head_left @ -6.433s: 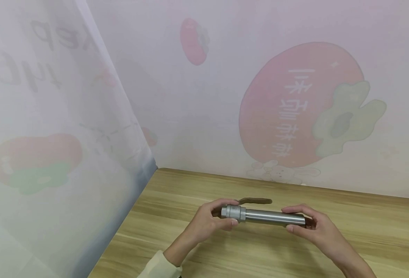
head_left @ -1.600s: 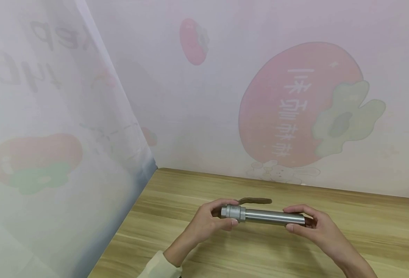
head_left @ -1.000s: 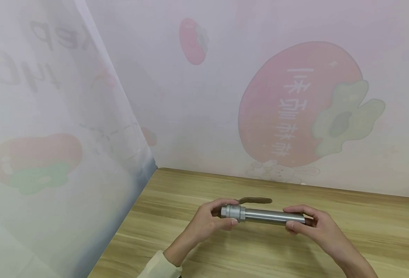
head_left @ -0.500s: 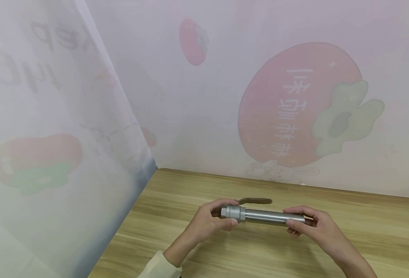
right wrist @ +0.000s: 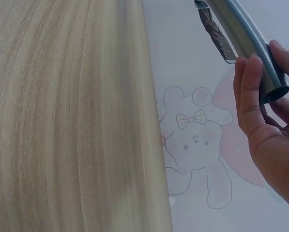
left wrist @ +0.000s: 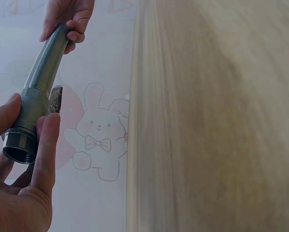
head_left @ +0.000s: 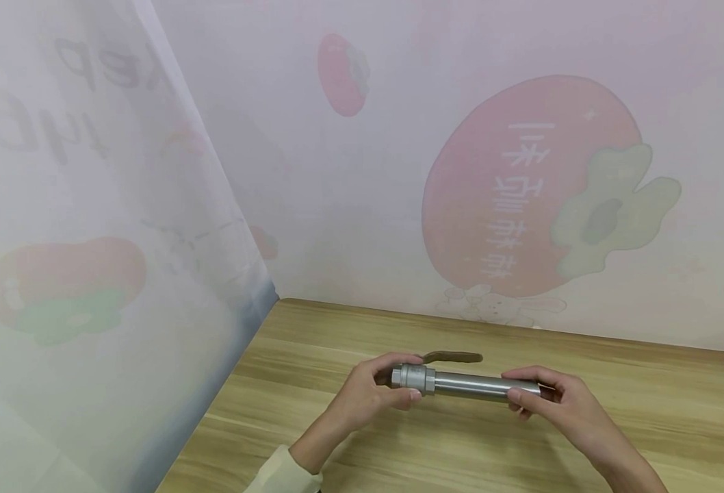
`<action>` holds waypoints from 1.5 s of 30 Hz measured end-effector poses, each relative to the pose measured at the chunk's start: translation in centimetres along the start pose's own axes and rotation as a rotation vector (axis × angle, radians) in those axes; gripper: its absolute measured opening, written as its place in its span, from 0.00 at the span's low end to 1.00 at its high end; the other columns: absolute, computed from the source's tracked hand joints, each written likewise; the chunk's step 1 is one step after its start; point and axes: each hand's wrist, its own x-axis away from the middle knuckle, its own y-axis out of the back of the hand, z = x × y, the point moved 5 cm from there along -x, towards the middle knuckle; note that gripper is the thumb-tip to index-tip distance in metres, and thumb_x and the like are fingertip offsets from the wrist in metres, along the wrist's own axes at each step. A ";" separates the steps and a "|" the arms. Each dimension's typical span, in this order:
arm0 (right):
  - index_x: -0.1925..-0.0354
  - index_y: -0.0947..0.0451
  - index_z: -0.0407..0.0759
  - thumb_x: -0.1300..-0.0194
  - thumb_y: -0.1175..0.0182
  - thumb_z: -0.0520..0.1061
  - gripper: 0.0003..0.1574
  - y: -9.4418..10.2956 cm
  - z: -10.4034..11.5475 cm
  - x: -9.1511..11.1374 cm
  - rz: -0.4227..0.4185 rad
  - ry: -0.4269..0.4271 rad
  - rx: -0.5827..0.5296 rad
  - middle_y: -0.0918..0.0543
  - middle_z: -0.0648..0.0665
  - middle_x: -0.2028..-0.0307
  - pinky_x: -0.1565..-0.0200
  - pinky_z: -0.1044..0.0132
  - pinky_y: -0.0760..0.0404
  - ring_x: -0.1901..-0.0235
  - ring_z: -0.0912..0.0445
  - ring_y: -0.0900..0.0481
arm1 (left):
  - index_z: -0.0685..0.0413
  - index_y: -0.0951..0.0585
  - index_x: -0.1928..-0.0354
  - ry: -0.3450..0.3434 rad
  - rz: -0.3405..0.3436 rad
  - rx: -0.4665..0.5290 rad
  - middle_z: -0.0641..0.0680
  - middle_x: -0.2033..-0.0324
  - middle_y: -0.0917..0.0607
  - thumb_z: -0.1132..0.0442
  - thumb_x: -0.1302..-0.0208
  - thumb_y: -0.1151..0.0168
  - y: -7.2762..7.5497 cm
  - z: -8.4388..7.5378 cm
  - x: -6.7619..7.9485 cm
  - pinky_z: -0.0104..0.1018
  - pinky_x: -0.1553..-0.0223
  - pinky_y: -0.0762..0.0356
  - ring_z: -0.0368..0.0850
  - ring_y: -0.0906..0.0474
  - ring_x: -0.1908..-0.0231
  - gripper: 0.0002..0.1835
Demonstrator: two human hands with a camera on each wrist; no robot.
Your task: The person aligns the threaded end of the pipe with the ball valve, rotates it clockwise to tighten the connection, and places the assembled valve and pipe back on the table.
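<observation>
My left hand (head_left: 368,390) grips a metal ball valve (head_left: 414,378) by its body, thumb in front and fingers behind. From the valve's top a brown-wrapped lever handle (head_left: 457,357) reaches to the right. A smooth steel pipe (head_left: 475,385) joins the valve's right end, in line with it. At the pipe's far end my right hand (head_left: 568,400) pinches it between thumb and fingers. The left wrist view shows the threaded open mouth of the valve (left wrist: 21,145) near the left palm. In the right wrist view the pipe's hollow end (right wrist: 276,93) points toward the palm.
Valve and pipe are held up over a wood-grain table (head_left: 313,329). Behind it hangs a pale curtain (head_left: 337,185) printed with persimmons and a rabbit. Another curtain (head_left: 91,205) runs along the table's left edge.
My right thumb has shifted up slightly on the pipe and more fingers show under it. The left hand and the valve stay nearly in place.
</observation>
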 end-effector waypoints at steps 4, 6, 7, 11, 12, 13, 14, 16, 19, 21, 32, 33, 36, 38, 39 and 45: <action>0.33 0.19 0.36 0.19 0.36 0.47 0.24 0.0 -0.1 0.0 -0.005 -0.006 0.004 0.10 0.40 0.54 0.53 0.58 0.09 0.57 0.47 0.11 | 0.46 0.15 0.33 -0.001 0.000 -0.001 0.62 0.42 0.17 0.61 0.31 0.23 0.0 0.0 0.0 0.41 0.54 0.07 0.49 0.17 0.50 0.25; 0.33 0.19 0.36 0.19 0.36 0.47 0.24 0.0 -0.1 0.0 -0.007 -0.008 0.007 0.10 0.41 0.54 0.53 0.58 0.09 0.56 0.47 0.11 | 0.46 0.15 0.33 -0.002 -0.002 -0.008 0.62 0.42 0.17 0.60 0.31 0.23 0.0 0.0 0.0 0.40 0.54 0.07 0.49 0.17 0.50 0.25; 0.33 0.19 0.36 0.19 0.36 0.48 0.24 0.0 -0.1 0.0 -0.009 -0.007 0.010 0.10 0.41 0.54 0.53 0.58 0.09 0.56 0.47 0.11 | 0.46 0.15 0.33 -0.003 -0.002 -0.010 0.62 0.42 0.17 0.60 0.31 0.23 0.0 0.0 0.0 0.40 0.54 0.07 0.49 0.17 0.50 0.25; 0.34 0.19 0.35 0.18 0.37 0.48 0.24 0.0 -0.1 0.0 -0.011 -0.004 0.016 0.09 0.41 0.54 0.53 0.58 0.09 0.56 0.48 0.12 | 0.45 0.15 0.33 0.000 -0.006 -0.018 0.61 0.42 0.17 0.60 0.32 0.22 0.0 -0.1 0.1 0.40 0.54 0.07 0.49 0.16 0.50 0.25; 0.34 0.19 0.36 0.18 0.37 0.48 0.24 0.0 -0.1 0.0 -0.012 -0.002 0.018 0.09 0.41 0.54 0.53 0.58 0.09 0.56 0.48 0.12 | 0.45 0.15 0.34 0.000 -0.006 -0.018 0.61 0.42 0.16 0.60 0.32 0.22 0.0 -0.1 0.1 0.40 0.54 0.07 0.49 0.16 0.50 0.25; 0.34 0.18 0.35 0.18 0.37 0.48 0.23 0.0 -0.1 0.0 -0.012 0.000 0.018 0.09 0.41 0.53 0.53 0.58 0.09 0.56 0.48 0.12 | 0.45 0.15 0.34 0.001 -0.007 -0.017 0.61 0.42 0.16 0.60 0.32 0.22 0.0 -0.1 0.1 0.40 0.54 0.07 0.49 0.16 0.50 0.25; 0.34 0.18 0.36 0.18 0.37 0.48 0.23 0.0 -0.1 0.0 -0.012 0.001 0.018 0.09 0.42 0.53 0.52 0.58 0.09 0.56 0.48 0.12 | 0.45 0.15 0.34 0.002 -0.007 -0.016 0.61 0.42 0.16 0.59 0.32 0.22 0.0 -0.1 0.1 0.40 0.54 0.07 0.49 0.16 0.50 0.25; 0.34 0.18 0.36 0.18 0.37 0.48 0.23 0.0 -0.1 0.1 -0.014 0.000 0.017 0.09 0.42 0.52 0.52 0.58 0.09 0.55 0.48 0.12 | 0.44 0.14 0.34 0.002 -0.008 -0.016 0.61 0.42 0.16 0.59 0.32 0.22 0.0 -0.1 0.1 0.40 0.54 0.07 0.49 0.16 0.50 0.25; 0.34 0.18 0.37 0.17 0.37 0.48 0.23 0.0 -0.1 0.1 -0.020 -0.010 0.022 0.10 0.42 0.51 0.52 0.58 0.09 0.55 0.47 0.12 | 0.44 0.14 0.34 0.000 -0.008 -0.013 0.61 0.42 0.16 0.60 0.32 0.22 0.0 -0.1 0.1 0.40 0.54 0.07 0.49 0.16 0.50 0.25; 0.34 0.18 0.38 0.17 0.37 0.50 0.23 0.0 -0.2 0.0 -0.027 -0.025 0.029 0.10 0.43 0.50 0.51 0.59 0.09 0.55 0.47 0.12 | 0.45 0.14 0.34 -0.001 -0.007 -0.013 0.61 0.42 0.16 0.59 0.32 0.23 0.0 -0.1 0.1 0.40 0.55 0.07 0.49 0.16 0.51 0.25; 0.34 0.16 0.43 0.18 0.37 0.51 0.22 0.1 -0.1 0.1 -0.054 -0.034 0.052 0.11 0.46 0.46 0.51 0.63 0.13 0.58 0.49 0.12 | 0.44 0.15 0.34 0.002 -0.005 -0.012 0.61 0.42 0.16 0.60 0.32 0.22 0.0 -0.1 0.1 0.40 0.54 0.07 0.49 0.16 0.51 0.25; 0.35 0.16 0.44 0.18 0.37 0.50 0.21 0.0 -0.1 0.1 -0.056 -0.022 0.050 0.11 0.47 0.46 0.51 0.63 0.13 0.58 0.48 0.11 | 0.44 0.15 0.34 0.002 -0.005 -0.012 0.61 0.42 0.16 0.60 0.32 0.22 0.0 -0.1 0.1 0.40 0.55 0.07 0.49 0.16 0.51 0.25; 0.36 0.17 0.43 0.18 0.37 0.49 0.19 -0.1 0.0 0.1 -0.063 0.008 0.040 0.12 0.49 0.44 0.51 0.63 0.13 0.58 0.45 0.11 | 0.45 0.15 0.34 0.003 -0.005 -0.008 0.61 0.42 0.17 0.60 0.32 0.22 0.0 0.0 0.1 0.40 0.54 0.07 0.49 0.16 0.51 0.25; 0.37 0.17 0.43 0.18 0.37 0.48 0.18 -0.1 0.0 0.1 -0.067 0.018 0.037 0.12 0.49 0.44 0.50 0.64 0.13 0.58 0.44 0.11 | 0.45 0.15 0.34 0.005 -0.007 -0.004 0.61 0.42 0.17 0.60 0.32 0.22 0.0 0.0 0.1 0.41 0.54 0.07 0.49 0.17 0.50 0.25; 0.37 0.18 0.43 0.18 0.36 0.48 0.18 -0.1 0.0 0.1 -0.068 0.016 0.038 0.12 0.49 0.45 0.50 0.64 0.13 0.58 0.44 0.11 | 0.45 0.15 0.34 0.006 -0.007 -0.003 0.61 0.42 0.17 0.60 0.32 0.22 0.0 0.0 0.1 0.41 0.54 0.07 0.50 0.17 0.50 0.25; 0.36 0.18 0.43 0.23 0.30 0.46 0.22 -0.1 0.0 0.2 -0.068 -0.007 0.032 0.12 0.48 0.45 0.51 0.63 0.13 0.56 0.50 0.11 | 0.44 0.15 0.34 0.006 -0.007 -0.005 0.61 0.43 0.16 0.59 0.32 0.23 -0.1 0.0 0.1 0.41 0.54 0.07 0.49 0.16 0.50 0.25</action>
